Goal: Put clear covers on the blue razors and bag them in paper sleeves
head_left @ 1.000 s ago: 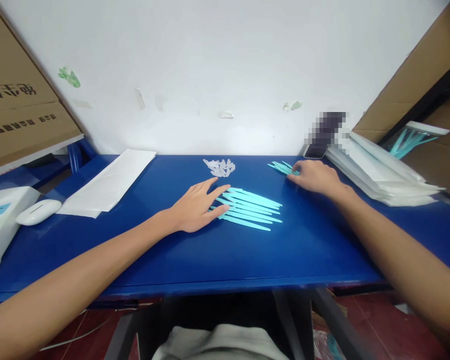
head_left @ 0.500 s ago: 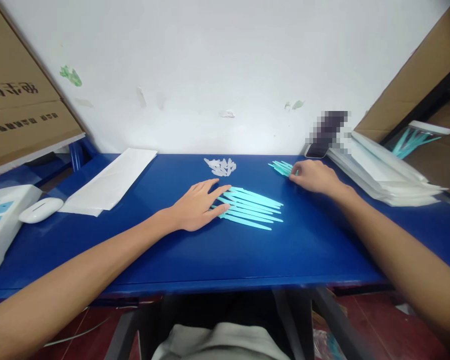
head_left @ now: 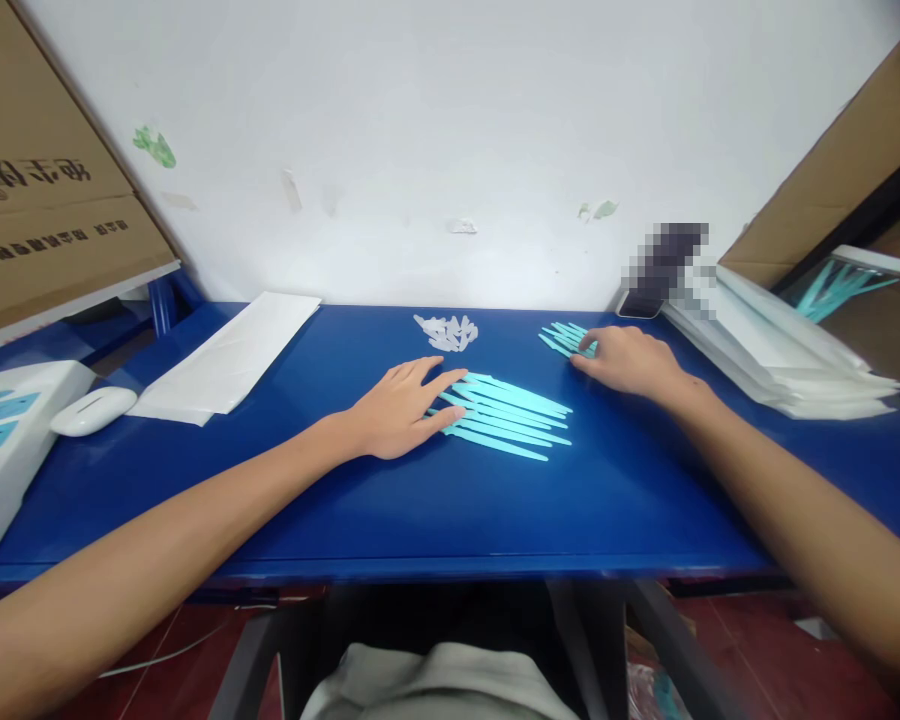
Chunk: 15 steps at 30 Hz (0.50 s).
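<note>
Several slim turquoise plastic sticks, shaped like eyebrow razors, lie side by side in a fan on the blue table. My left hand rests at their left ends with fingers spread, thumb and forefinger touching them and hiding those ends. Farther back on the right is a smaller pile of the same turquoise razors. Over its right side curves my right hand, thumb and forefinger apart, covering part of the pile. Behind the fan sits a heap of small translucent white pieces.
White sheets or sleeves lie at the left, beside a white rounded device and a white machine with blue labels. A stack of white packets and a phone stand at right. A wall closes the back.
The thumb and forefinger of my right hand have parted, and more of the small pile shows. My left hand keeps its place on the fan. The view has shifted slightly.
</note>
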Each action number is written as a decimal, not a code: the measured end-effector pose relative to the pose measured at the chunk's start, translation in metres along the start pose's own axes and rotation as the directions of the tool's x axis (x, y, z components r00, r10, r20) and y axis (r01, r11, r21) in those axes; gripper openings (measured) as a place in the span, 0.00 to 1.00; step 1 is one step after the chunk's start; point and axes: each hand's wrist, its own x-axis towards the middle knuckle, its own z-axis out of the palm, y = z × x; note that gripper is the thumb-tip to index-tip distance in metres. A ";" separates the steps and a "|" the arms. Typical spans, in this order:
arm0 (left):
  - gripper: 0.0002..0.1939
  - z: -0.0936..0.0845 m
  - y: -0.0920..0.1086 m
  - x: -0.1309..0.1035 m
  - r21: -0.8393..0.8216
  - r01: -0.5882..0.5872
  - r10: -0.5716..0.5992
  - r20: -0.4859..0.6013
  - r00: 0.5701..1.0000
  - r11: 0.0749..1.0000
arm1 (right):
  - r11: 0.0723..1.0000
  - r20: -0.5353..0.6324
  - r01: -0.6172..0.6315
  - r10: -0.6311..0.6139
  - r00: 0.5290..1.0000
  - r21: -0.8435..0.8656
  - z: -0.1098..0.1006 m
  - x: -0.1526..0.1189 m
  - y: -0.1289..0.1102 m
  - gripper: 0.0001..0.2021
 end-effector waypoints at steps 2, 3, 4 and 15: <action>0.37 0.000 0.000 0.000 -0.003 0.003 -0.003 0.006 1.000 1.000 | 1.000 0.012 0.005 -0.005 1.000 0.008 -0.001 -0.001 -0.003 0.20; 0.37 0.000 0.001 0.000 -0.005 0.004 -0.004 0.010 1.000 1.000 | 1.000 0.017 0.010 -0.011 1.000 0.009 -0.001 -0.002 -0.005 0.19; 0.37 -0.001 0.001 0.000 -0.006 0.005 -0.005 0.014 1.000 1.000 | 1.000 0.019 0.018 -0.018 1.000 0.007 -0.001 -0.003 -0.007 0.19; 0.38 -0.001 0.000 0.000 -0.015 0.000 0.001 0.013 1.000 1.000 | 0.960 -0.139 0.264 -0.275 0.951 -0.092 0.015 -0.008 -0.016 0.29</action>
